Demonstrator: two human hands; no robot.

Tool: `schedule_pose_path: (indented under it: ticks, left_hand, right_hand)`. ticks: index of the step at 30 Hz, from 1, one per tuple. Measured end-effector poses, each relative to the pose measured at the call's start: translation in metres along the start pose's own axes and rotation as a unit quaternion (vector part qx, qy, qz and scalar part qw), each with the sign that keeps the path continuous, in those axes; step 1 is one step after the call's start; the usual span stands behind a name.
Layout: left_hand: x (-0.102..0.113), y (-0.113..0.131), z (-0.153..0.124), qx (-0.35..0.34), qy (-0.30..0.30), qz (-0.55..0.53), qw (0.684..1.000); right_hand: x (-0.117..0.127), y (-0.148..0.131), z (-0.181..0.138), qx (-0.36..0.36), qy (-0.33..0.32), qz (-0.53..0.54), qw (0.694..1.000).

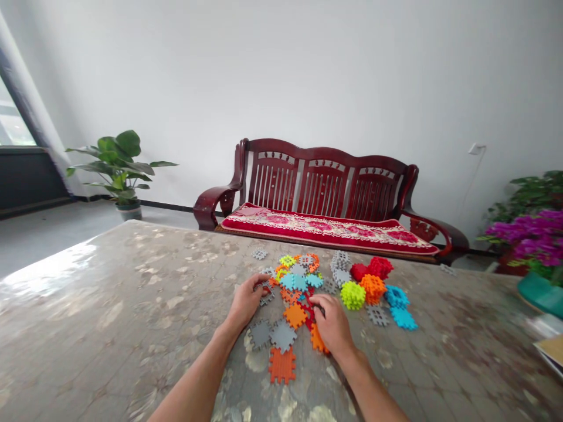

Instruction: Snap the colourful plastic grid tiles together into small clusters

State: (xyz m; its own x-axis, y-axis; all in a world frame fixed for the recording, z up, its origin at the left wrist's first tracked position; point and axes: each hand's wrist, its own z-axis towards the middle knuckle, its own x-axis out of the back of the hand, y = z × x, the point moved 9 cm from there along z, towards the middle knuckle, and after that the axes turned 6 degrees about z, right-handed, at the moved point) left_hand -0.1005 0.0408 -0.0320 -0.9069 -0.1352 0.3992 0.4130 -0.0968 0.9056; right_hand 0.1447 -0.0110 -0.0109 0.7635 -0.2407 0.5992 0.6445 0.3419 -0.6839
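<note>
My left hand [245,302] is at the left edge of a pile of notched plastic interlocking tiles, its thumb and fingers closed at a grey lattice tile [266,299]. On the pile's right side, my right hand [334,322] has its fingers curled together beside a red tile [309,305]; whatever they may hold is hidden. Light blue tiles [294,282] and an orange tile [295,315] lie between the hands. Closer to me are a grey tile [283,334], a darker grey one [260,334] and an orange-red tile [282,366]. Another orange tile [318,340] is partly under my right hand.
Right of the pile sit assembled cubes: yellow-green [352,295], orange [373,289] and red [380,268], with blue tiles [403,318] alongside. The table [132,322] has a patterned cover. Behind it stands a wooden bench [323,187]; purple flowers [534,237] are at far right.
</note>
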Motion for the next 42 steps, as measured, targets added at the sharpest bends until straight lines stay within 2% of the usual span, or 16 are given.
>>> schedule_pose_path:
  ticks: [7,13,16,21,22,24,26,28,33,35,42]
  left_hand:
    - [0.000,-0.004,0.000,0.001,0.001,0.018,1.000]
    - [-0.001,0.002,-0.003,0.009,-0.012,-0.012,1.000]
    - [0.000,0.013,-0.005,-0.037,-0.016,-0.045,0.998]
    - [0.013,0.029,-0.012,-0.133,0.059,-0.056,0.988]
    - [0.012,0.033,-0.015,-0.150,0.060,-0.042,0.986]
    - [0.004,0.041,-0.019,-0.171,0.024,-0.003,0.985]
    - [-0.007,0.044,-0.022,-0.166,-0.030,0.027,0.985]
    - [-0.010,0.042,-0.022,-0.142,-0.051,0.033,0.988]
    - [0.015,0.030,-0.014,-0.093,0.059,0.070,0.991]
    - [0.018,0.027,-0.013,-0.086,0.074,0.109,0.988]
    - [-0.006,0.034,-0.019,-0.103,-0.027,0.231,0.967]
  right_hand:
    - [0.000,0.002,0.002,-0.007,0.004,0.011,1.000]
    - [0.000,0.004,0.004,-0.015,0.006,0.013,1.000]
    - [-0.001,0.003,0.005,-0.014,0.005,0.010,1.000]
    - [-0.002,0.002,0.006,-0.014,0.011,0.010,1.000]
    - [-0.002,0.002,0.006,-0.014,0.012,0.009,1.000]
    - [-0.002,0.001,0.006,-0.014,0.012,0.009,1.000]
    - [-0.002,0.001,0.007,-0.014,0.010,0.011,1.000]
    - [-0.003,0.002,0.007,-0.015,0.010,0.013,1.000]
    - [-0.002,0.002,0.007,-0.016,0.013,0.016,1.000]
    - [-0.001,0.001,0.006,-0.013,0.016,0.017,1.000]
    - [0.000,-0.001,0.006,-0.017,0.013,0.016,1.000]
